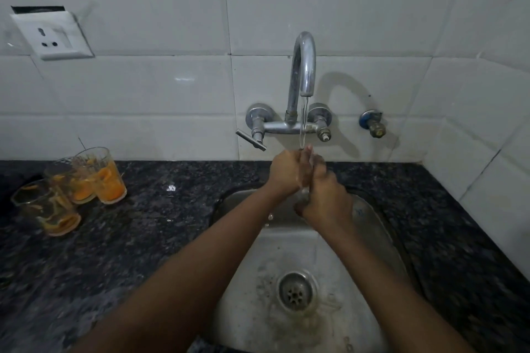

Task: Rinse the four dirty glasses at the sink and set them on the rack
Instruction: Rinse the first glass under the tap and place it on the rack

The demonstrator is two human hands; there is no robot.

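Over the sink, left hand and right hand grip a glass (barely visible) under the stream — turn it slowly; three dirty glasses wait left.

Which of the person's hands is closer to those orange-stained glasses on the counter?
Left. The left hand is under the tap's water over the sink, on the side toward the glasses. The right hand is pressed against it on the far side, so slightly farther off.
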